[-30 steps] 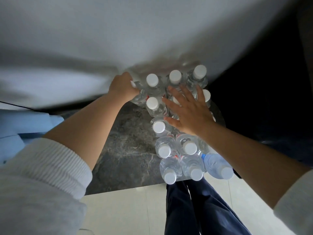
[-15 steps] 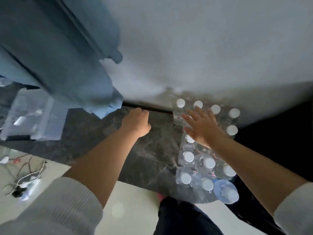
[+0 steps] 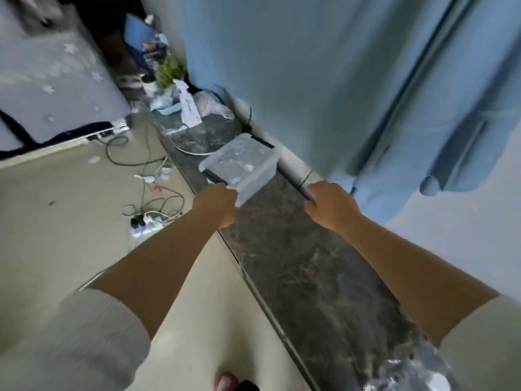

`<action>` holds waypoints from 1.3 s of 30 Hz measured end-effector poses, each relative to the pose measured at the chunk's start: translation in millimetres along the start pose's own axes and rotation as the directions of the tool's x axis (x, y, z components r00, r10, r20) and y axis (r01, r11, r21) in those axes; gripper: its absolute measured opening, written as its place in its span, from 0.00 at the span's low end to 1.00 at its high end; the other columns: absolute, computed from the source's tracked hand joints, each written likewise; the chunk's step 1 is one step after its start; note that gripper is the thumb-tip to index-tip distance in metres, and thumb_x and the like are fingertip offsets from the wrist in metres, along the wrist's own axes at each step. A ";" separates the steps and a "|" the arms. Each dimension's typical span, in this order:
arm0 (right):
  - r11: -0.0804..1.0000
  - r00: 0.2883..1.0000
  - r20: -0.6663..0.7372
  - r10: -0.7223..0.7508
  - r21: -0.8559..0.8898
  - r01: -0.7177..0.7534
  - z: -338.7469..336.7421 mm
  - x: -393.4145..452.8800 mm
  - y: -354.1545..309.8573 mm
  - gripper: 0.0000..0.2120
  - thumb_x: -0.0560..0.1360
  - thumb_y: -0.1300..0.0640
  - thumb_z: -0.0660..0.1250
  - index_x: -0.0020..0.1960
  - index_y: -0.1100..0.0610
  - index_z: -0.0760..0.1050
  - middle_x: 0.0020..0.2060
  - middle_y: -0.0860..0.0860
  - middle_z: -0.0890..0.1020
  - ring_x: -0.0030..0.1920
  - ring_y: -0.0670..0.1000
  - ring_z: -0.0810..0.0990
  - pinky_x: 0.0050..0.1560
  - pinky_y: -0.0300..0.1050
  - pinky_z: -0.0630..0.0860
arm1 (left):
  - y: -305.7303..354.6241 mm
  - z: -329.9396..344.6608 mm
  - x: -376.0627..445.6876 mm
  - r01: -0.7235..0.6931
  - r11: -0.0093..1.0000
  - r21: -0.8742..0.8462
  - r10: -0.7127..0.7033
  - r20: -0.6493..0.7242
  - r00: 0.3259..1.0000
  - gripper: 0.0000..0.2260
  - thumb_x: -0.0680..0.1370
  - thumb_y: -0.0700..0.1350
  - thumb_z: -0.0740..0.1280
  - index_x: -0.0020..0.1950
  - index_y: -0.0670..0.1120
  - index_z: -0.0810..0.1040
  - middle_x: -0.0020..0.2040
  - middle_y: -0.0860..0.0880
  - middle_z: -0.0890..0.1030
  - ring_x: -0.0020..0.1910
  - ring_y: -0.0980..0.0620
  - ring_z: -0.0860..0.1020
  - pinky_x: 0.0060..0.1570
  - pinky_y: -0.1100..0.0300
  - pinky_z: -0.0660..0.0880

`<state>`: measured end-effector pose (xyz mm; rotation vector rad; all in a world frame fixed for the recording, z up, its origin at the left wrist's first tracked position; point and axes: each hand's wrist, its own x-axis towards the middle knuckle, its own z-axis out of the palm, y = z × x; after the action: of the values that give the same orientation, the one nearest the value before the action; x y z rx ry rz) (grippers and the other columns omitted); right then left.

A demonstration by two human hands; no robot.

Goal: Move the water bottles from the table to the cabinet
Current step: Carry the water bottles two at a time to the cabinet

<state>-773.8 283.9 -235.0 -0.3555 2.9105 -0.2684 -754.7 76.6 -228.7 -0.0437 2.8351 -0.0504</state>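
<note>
The water bottles (image 3: pixel 408 373) show only as a blurred, shiny wrapped cluster at the bottom right corner, on the dark marble ledge (image 3: pixel 310 277) and partly hidden by my right sleeve. My left hand (image 3: pixel 215 204) is curled shut above the ledge's front edge, right beside the near corner of a clear plastic box (image 3: pixel 239 162); I cannot tell if it touches the box. Near the wall side of the ledge, my right hand (image 3: pixel 329 206) has its fingers curled down and nothing visible in them. Both hands are far from the bottles.
A blue curtain (image 3: pixel 338 80) hangs along the wall behind the ledge. Bags and papers (image 3: pixel 186 105) pile up at the ledge's far end. Cables and a power strip (image 3: pixel 146 218) lie on the pale floor at left. A red slipper (image 3: pixel 225 380) shows at the bottom.
The view has swung left along the ledge. Both hands have left the bottle cluster and moved left toward the plastic box; the bottles have slid to the bottom right corner.
</note>
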 end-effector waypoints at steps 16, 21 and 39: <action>0.763 0.771 -0.063 -0.634 -0.219 0.609 -63.7 193.0 -385.1 0.16 0.76 0.58 0.60 0.61 0.62 0.74 0.60 0.59 0.77 0.60 0.59 0.74 0.60 0.54 0.73 | -412.9 -77.5 -52.2 0.577 0.801 -0.156 -0.595 -0.108 0.797 0.18 0.79 0.46 0.60 0.69 0.46 0.70 0.67 0.43 0.70 0.67 0.42 0.69 0.63 0.52 0.70; 0.667 0.667 -0.072 -0.741 -0.187 0.721 -81.2 239.2 -491.7 0.20 0.76 0.57 0.61 0.66 0.60 0.70 0.62 0.60 0.75 0.62 0.60 0.73 0.59 0.50 0.73 | -508.2 -93.6 -65.7 0.703 0.680 -0.208 -0.729 -0.095 0.678 0.18 0.77 0.46 0.60 0.67 0.46 0.72 0.67 0.42 0.72 0.66 0.41 0.71 0.64 0.49 0.72; 0.352 0.348 -0.051 -0.936 -0.130 0.927 -108.0 394.7 -915.5 0.24 0.78 0.56 0.59 0.73 0.58 0.62 0.71 0.57 0.66 0.70 0.58 0.67 0.67 0.48 0.68 | -827.7 -178.7 -81.4 0.895 0.327 -0.304 -0.941 -0.197 0.276 0.18 0.79 0.46 0.61 0.69 0.45 0.70 0.65 0.42 0.71 0.64 0.42 0.71 0.58 0.52 0.73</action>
<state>-972.8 -673.7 -13.7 -2.1036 2.3994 -0.3178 -710.4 -741.9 -1.3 -1.9234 2.6305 -0.1271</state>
